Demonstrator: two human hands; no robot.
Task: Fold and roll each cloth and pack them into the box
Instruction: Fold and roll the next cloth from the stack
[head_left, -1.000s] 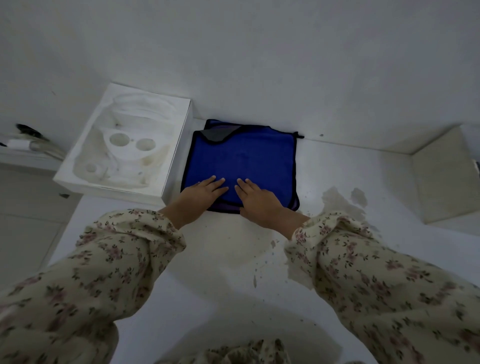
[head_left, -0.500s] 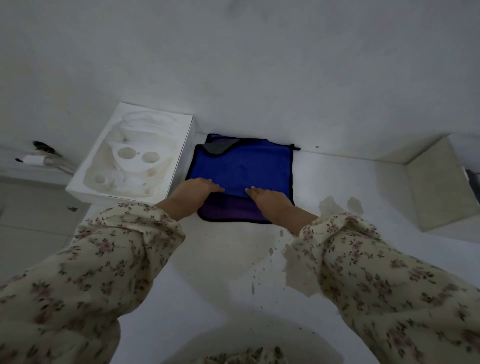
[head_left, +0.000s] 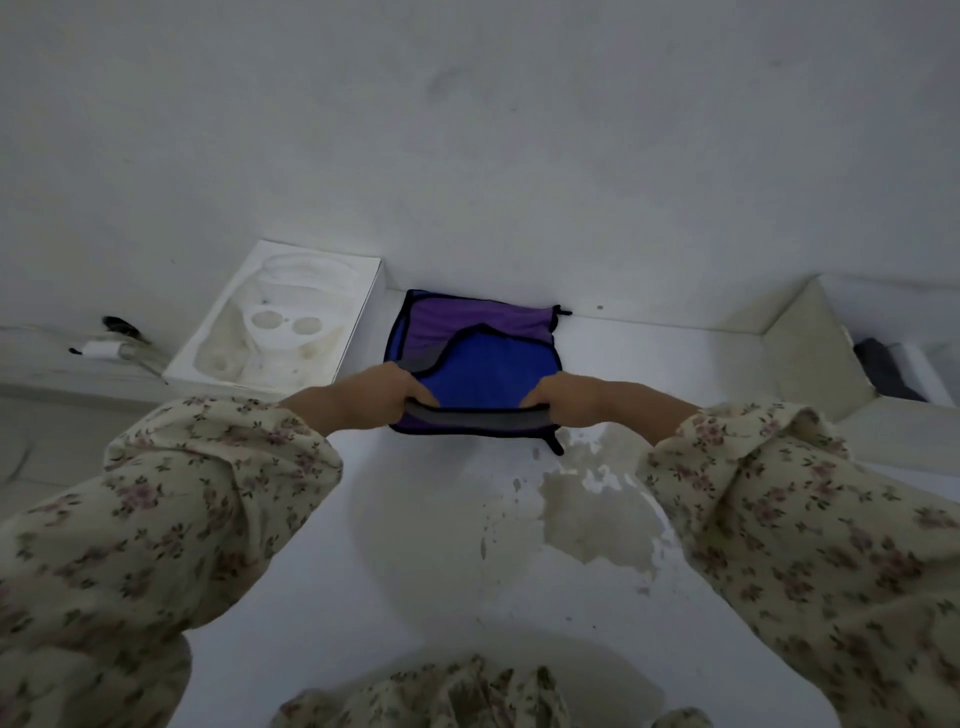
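Observation:
A blue cloth (head_left: 485, 371) with black edging lies on top of a purple cloth (head_left: 467, 322) on the white surface, close to the wall. My left hand (head_left: 387, 395) grips the blue cloth's near left corner and my right hand (head_left: 563, 397) grips its near right corner. Between them the near edge is lifted and turned over, showing a grey underside strip (head_left: 475, 415). The white box (head_left: 283, 317) with a moulded insert sits to the left of the cloths, beside my left hand.
The white surface (head_left: 415, 545) has a patch of peeled paint (head_left: 597, 514) in front of my right arm. A beige block (head_left: 810, 353) stands at the right with a dark item (head_left: 883, 369) behind it. A small white plug with cable (head_left: 101, 349) lies far left.
My hands went from pressing flat on the blue cloth to gripping its near corners and pulling the near edge up. The far part of the purple cloth now shows. The view shifted downward.

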